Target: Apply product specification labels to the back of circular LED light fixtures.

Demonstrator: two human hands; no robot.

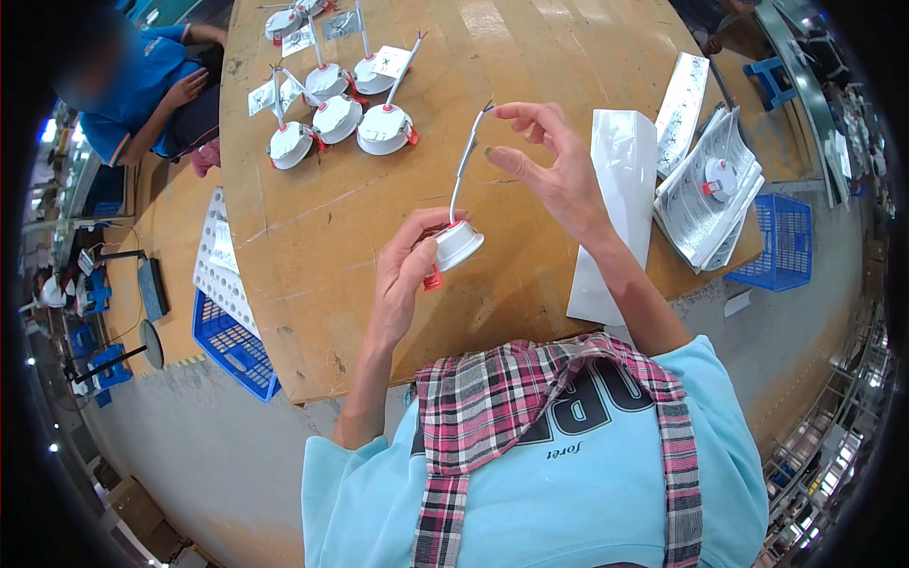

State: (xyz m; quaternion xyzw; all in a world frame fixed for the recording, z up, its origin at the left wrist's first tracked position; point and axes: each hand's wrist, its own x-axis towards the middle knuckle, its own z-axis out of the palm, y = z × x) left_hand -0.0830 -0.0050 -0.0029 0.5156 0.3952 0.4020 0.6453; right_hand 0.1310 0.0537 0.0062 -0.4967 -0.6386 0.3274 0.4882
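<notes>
My left hand (405, 260) grips a round white downlight (458, 244) with a red spring clip, above the near part of the table. A white cable (467, 156) rises from the downlight, with thin bare-ended wires at its top. Close to those wire ends is my right hand (554, 170), its thumb and fingers apart. Whether its index fingertip touches the wires, I cannot tell. Several more white downlights (383, 133) stand at the far left of the table, cables pointing up and small printed papers among them.
The wooden table (511, 57) carries a white sleeve (620, 170) and a stack of silvery sheets (696, 222) on the right, with one downlight on it. Blue crates (786, 241) stand beyond both table sides. A person in blue (156, 90) sits at far left.
</notes>
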